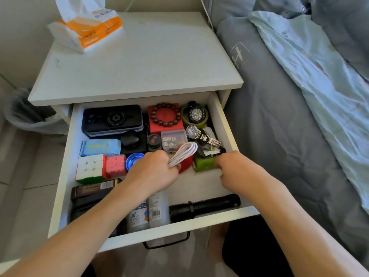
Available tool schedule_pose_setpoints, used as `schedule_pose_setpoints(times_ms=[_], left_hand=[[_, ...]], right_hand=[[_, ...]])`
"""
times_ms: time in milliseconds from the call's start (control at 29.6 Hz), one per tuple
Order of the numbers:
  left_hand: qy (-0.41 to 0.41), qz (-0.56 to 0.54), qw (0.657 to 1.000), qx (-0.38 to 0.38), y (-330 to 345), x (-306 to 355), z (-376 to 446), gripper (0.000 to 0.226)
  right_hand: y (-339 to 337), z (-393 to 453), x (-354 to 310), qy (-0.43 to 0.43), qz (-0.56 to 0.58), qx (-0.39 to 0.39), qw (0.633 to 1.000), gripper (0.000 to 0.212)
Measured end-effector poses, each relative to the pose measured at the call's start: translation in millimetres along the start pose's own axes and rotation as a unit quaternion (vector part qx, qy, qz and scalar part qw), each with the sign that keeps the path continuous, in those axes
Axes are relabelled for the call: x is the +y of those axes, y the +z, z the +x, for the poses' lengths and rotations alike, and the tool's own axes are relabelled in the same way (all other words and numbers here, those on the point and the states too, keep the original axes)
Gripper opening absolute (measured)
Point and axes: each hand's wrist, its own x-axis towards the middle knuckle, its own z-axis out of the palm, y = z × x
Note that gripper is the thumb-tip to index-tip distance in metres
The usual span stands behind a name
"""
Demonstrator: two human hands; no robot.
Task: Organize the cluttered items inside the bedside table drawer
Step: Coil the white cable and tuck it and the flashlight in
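Drawer (65,160) pulled out from white bedside table, packed along back and left, bare floor strip in the middle-right between the hands and the front wall. Left hand (153,170) fingers curled round a coiled white cable (184,151), gripping it just above a red box (186,163). Right hand (233,166) fingers curled onto a green packet (204,163) near the right wall; grip itself partly hidden, looks like holding it.

Back row: black case (112,119) at left, red square box (165,118) with bead bracelet (165,114) on top, black watch (196,113) sitting on a tape roll (184,121) in the back-right corner. Next row: blue packet (100,146), black earbud case (129,139), small black jar (154,141), clear dice box (172,139), metal-band watch (201,135) close to right wall. Left side: white-faced puzzle cube (89,166) touching a pink cube (115,165), blue round lid (133,157) partly under left hand. Front: dark boxes (93,189) at left, two white bottles (147,212) under left forearm, black flashlight (205,205) lying along the front wall, touching it. Black handle (166,243) hangs below drawer front.

Tabletop (149,62) white, mostly bare, tissue pack (85,31) at back-left corner. Bed (279,126) with grey cover tight against the table's right side, light blue blanket (311,76) over it. Bin with bag (26,114) on floor left. Tiled floor.
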Motion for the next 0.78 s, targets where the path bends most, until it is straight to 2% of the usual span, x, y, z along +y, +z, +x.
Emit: schedule_pose_setpoints(times_ms=[169, 372, 439, 642, 777], left_hand=[[0.005, 0.01, 1.0, -0.005, 8.7, -1.0, 2.7, 0.037], [0.001, 0.014, 1.0, -0.013, 9.3, -2.2, 4.4, 0.036], [-0.001, 0.013, 1.0, -0.021, 9.1, -4.1, 4.5, 0.036], [0.003, 0.013, 0.999, -0.032, 9.6, -4.0, 3.6, 0.037], [0.013, 0.009, 0.999, -0.038, 11.0, -3.4, 3.4, 0.04]], right_hand=[[18.1, 18.9, -19.8, -0.024, -0.166, -0.068, 0.983, 0.031], [27.2, 42.6, -22.4, -0.018, -0.187, -0.14, 0.972, 0.037], [30.5, 40.7, -23.8, -0.025, -0.195, -0.131, 0.972, 0.033], [32.1, 32.8, -21.1, -0.071, -0.282, -0.038, 0.956, 0.023], [28.6, 33.4, -19.4, -0.092, -0.314, -0.029, 0.945, 0.023]])
